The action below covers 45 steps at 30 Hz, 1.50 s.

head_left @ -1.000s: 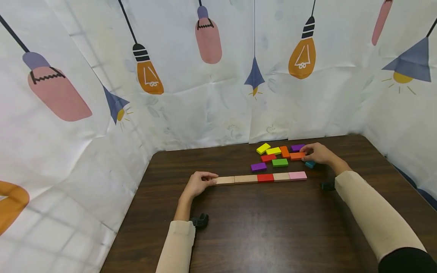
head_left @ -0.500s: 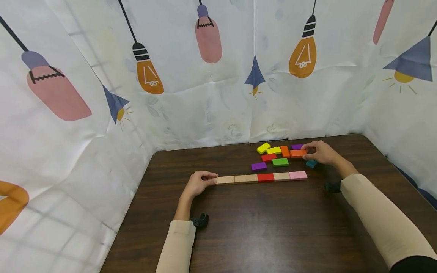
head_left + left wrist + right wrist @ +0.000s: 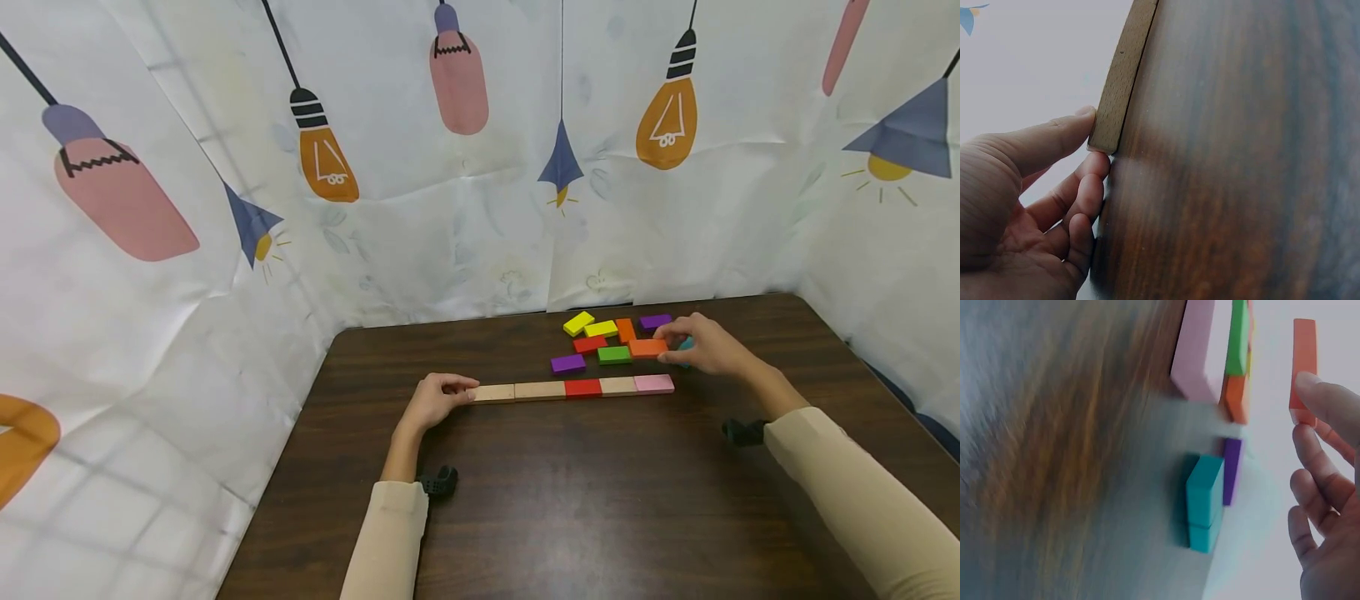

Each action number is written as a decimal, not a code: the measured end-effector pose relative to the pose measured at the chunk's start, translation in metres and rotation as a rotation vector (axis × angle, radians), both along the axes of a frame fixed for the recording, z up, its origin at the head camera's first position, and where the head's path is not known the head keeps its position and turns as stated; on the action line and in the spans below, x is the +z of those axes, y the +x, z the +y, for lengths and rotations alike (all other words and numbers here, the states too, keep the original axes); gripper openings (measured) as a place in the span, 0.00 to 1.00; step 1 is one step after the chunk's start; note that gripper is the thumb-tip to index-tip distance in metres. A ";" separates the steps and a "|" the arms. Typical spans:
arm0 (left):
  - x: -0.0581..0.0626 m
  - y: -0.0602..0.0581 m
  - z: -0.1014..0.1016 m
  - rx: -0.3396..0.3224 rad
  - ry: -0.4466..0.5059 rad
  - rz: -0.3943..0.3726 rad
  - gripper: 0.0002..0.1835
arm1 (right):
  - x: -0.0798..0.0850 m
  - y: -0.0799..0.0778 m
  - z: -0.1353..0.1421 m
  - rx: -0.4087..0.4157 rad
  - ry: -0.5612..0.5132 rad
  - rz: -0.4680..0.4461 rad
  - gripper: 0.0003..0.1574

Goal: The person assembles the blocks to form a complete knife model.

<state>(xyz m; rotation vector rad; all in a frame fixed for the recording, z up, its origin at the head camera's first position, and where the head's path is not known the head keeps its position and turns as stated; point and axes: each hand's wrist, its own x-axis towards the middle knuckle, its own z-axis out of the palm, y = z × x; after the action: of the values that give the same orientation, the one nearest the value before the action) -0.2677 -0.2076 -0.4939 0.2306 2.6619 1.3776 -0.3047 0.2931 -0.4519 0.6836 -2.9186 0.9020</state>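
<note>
My right hand (image 3: pixel 705 343) pinches an orange block (image 3: pixel 647 348) between thumb and fingers. In the right wrist view that orange block (image 3: pixel 1304 356) is raised above the table. My left hand (image 3: pixel 435 402) is at the left end of a straight row of blocks, thumb and fingertips pinching the end plain wooden block (image 3: pixel 493 394). The left wrist view shows the thumb on the side of this wooden block (image 3: pixel 1124 75) and the index fingertip at its end. Along the row follow another wooden block (image 3: pixel 540 391), a red block (image 3: pixel 583 388), a wooden block (image 3: pixel 618 386) and a pink block (image 3: pixel 654 383).
Behind the row lie loose blocks: purple (image 3: pixel 567 364), green (image 3: pixel 614 356), red (image 3: pixel 590 344), yellow (image 3: pixel 602 329) and another orange one (image 3: pixel 626 330). Teal blocks (image 3: pixel 1204 503) sit partly behind the right hand. A printed cloth (image 3: pixel 480 242) hangs behind the dark table (image 3: pixel 570 500).
The right hand has lifted the orange block from among the loose ones and brought it slightly toward the row. The left hand has stayed at the row's end.
</note>
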 end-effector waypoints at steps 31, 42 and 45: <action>0.000 0.000 0.000 -0.004 -0.015 0.010 0.10 | -0.015 0.048 -0.086 0.126 0.052 -0.037 0.17; 0.002 0.000 0.001 -0.004 -0.028 0.013 0.11 | -0.022 0.050 -0.113 0.153 0.084 -0.025 0.16; 0.001 0.000 0.001 -0.001 -0.030 0.009 0.11 | -0.024 0.052 -0.119 0.146 0.085 -0.040 0.14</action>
<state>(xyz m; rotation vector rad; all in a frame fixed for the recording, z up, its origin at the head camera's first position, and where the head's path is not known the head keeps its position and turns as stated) -0.2674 -0.2067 -0.4924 0.2354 2.6875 1.3392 -0.2524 0.1740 -0.4755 0.9043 -2.9896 0.8158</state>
